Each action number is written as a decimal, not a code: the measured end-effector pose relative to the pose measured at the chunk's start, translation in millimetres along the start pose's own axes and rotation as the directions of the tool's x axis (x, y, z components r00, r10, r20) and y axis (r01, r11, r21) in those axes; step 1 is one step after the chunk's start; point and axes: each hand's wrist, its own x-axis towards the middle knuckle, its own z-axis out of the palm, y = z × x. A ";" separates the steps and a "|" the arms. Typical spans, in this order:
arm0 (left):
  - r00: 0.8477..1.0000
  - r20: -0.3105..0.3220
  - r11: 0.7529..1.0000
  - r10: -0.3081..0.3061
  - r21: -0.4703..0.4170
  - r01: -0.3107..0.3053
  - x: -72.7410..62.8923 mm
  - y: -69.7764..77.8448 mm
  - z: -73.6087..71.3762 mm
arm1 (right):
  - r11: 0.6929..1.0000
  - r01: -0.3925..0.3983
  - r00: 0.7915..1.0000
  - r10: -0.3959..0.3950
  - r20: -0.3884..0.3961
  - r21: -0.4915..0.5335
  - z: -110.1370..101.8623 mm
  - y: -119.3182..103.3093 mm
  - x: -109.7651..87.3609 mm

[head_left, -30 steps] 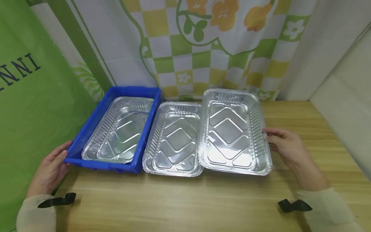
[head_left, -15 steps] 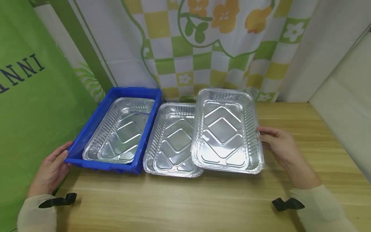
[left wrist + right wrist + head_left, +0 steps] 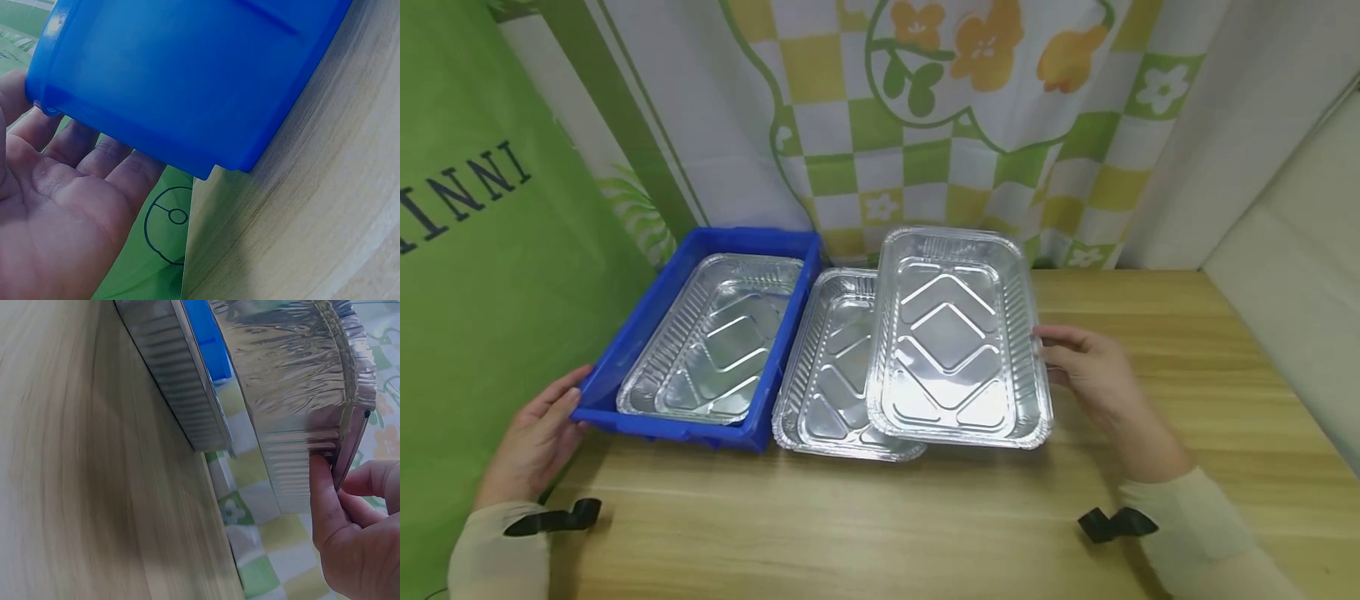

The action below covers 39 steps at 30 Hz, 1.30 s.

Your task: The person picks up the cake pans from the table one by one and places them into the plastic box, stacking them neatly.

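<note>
My right hand (image 3: 1097, 379) pinches the right rim of a rectangular aluminium foil pan (image 3: 951, 333). In the right wrist view the held pan (image 3: 294, 375) hangs above the table, thumb on one side of its rim and fingers on the other. It overlaps the right part of a second foil pan (image 3: 827, 400) that stands on the table. A blue plastic bin (image 3: 662, 429) holds a third foil pan (image 3: 722, 350). At the bin's near left corner, my left hand (image 3: 531, 446) grips the rim; the left wrist view shows fingers along the bin's outer wall (image 3: 187, 81).
The wooden table (image 3: 850, 525) ends at a patterned curtain (image 3: 880, 158) behind the pans. Green cloth (image 3: 467, 317) hangs close along the left side. A pale wall (image 3: 1300, 242) borders the right.
My right hand has moved left with the held foil pan, which now covers more of the middle pan. The left hand and blue bin stay together in place.
</note>
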 end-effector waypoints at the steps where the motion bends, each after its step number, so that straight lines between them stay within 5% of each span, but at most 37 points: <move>1: 1.000 -0.001 1.000 0.001 0.002 -0.001 0.2 0.1 0.3 | 1.000 -0.003 1.000 0.003 0.000 -0.011 2.5 0.4 0.7; 20: 1.000 -0.017 1.000 0.011 0.018 -0.010 1.0 -1.9 1.3 | 0.994 -0.020 1.000 0.022 0.018 -0.107 58.0 3.5 18.3; 39: 0.993 0.058 0.995 0.098 0.026 -0.100 2.7 -7.7 -4.8 | 0.998 -0.049 0.998 0.048 0.039 0.028 132.0 13.6 35.4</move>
